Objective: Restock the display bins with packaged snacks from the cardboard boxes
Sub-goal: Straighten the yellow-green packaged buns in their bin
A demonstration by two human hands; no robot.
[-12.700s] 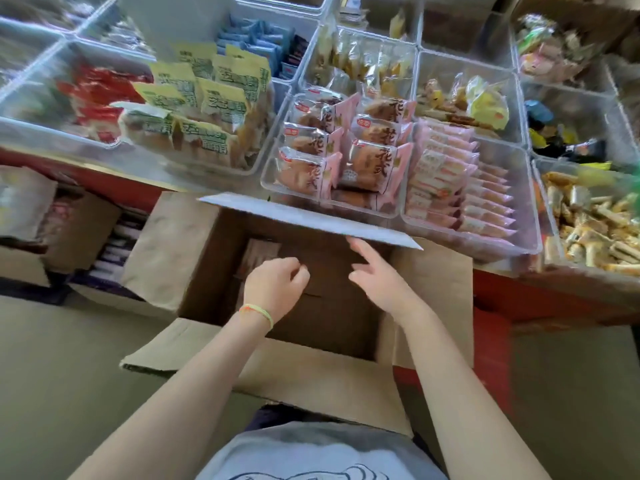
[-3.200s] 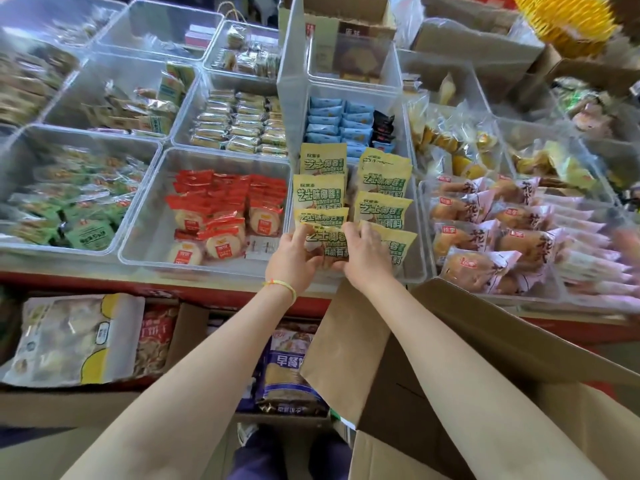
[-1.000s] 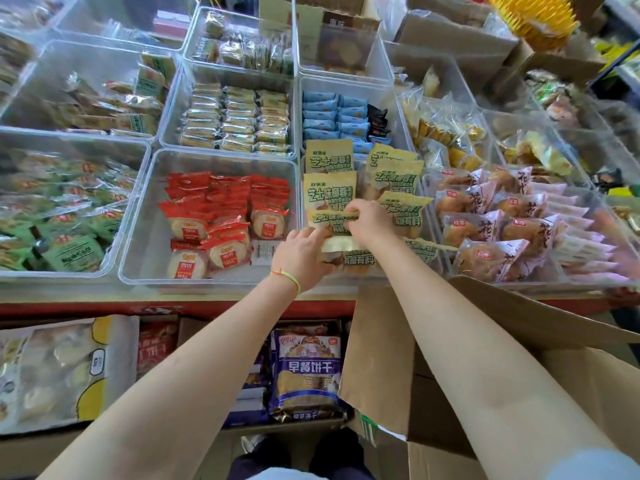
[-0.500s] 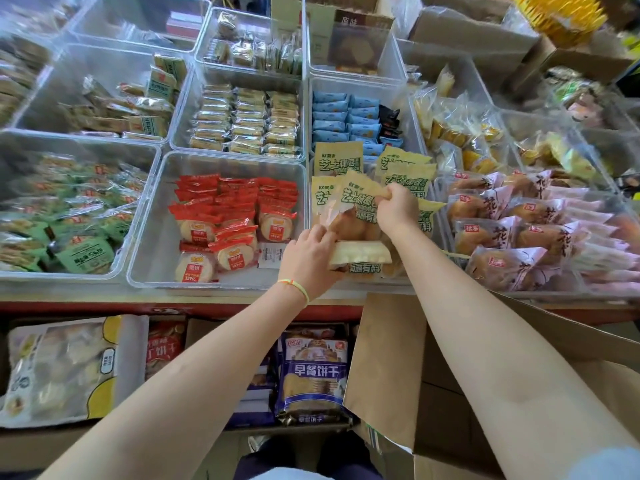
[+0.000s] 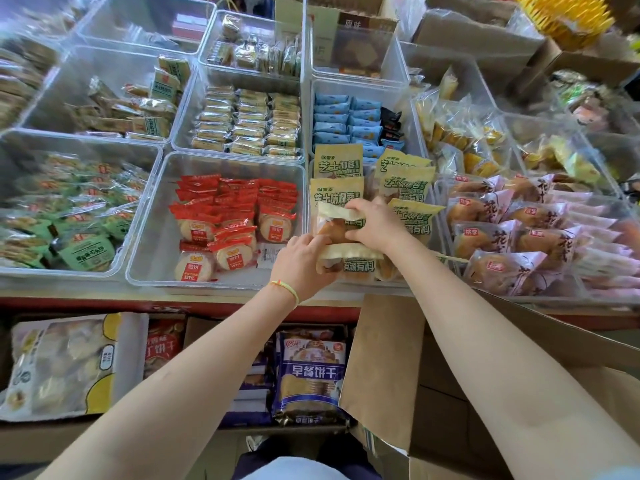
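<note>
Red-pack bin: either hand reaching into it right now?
No, both the left hand and right hand grip yellow packs in the bin beside the red-pack bin.

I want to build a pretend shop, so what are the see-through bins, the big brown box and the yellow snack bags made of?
Bins: likely hard clear plastic; contents show through glossy walls. Brown box: cardboard, matte, with a ragged torn edge. Yellow snack bags: probably thin printed plastic film, shiny and crinkly.

A red-edged counter (image 5: 104, 301) spans the view from nine to three o'clock, brightly and evenly lit. Beneath it, at seven o'clock, a lower shelf (image 5: 41, 441) lies in shade. A yellow basket (image 5: 561, 19) sits at one o'clock.
</note>
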